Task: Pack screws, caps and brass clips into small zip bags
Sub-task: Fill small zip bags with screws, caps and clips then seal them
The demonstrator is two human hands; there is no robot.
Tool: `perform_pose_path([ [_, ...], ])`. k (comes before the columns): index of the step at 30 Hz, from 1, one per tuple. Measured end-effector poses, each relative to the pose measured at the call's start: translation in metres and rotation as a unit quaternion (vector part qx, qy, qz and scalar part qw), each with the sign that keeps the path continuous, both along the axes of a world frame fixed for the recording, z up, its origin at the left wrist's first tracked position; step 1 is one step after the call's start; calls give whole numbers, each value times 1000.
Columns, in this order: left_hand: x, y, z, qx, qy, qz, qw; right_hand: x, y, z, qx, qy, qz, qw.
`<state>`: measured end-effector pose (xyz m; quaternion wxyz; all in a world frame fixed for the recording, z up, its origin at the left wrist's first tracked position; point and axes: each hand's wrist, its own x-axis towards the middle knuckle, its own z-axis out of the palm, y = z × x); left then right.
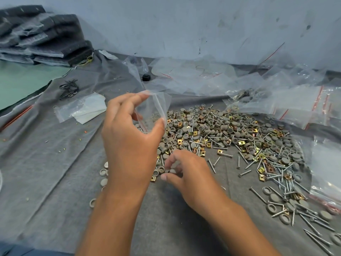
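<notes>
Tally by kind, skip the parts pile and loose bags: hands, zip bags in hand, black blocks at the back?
Hands: 2, left hand and right hand, which pinches grey caps
Zip bag in the left hand: 1
Black block: 1
Total: 4

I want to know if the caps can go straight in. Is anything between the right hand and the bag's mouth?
Nothing visible. The left hand holds the small zip bag above the pile, and the right hand, pinching grey caps, sits just below it with open air between.
</notes>
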<state>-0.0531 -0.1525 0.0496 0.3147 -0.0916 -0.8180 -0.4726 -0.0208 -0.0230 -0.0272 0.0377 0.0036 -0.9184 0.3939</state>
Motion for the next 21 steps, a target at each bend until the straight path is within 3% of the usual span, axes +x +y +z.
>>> perform_pose_path([
  [8,-2,2,-2,-10,-12,-16,1000,-7,-8,-13,88,60,58,993],
  [12,-2,3,-4,-38,-13,-26,999,-6,3,-9,22,73,31,997],
  [14,-2,4,-5,-58,-9,-39,997,-2,13,6,-35,160,-12,986],
  [18,3,13,-9,-120,-4,-94,988,11,28,48,-82,400,-66,910],
  [21,9,26,-10,-160,-9,-140,977,15,30,59,-9,443,-45,895],
])
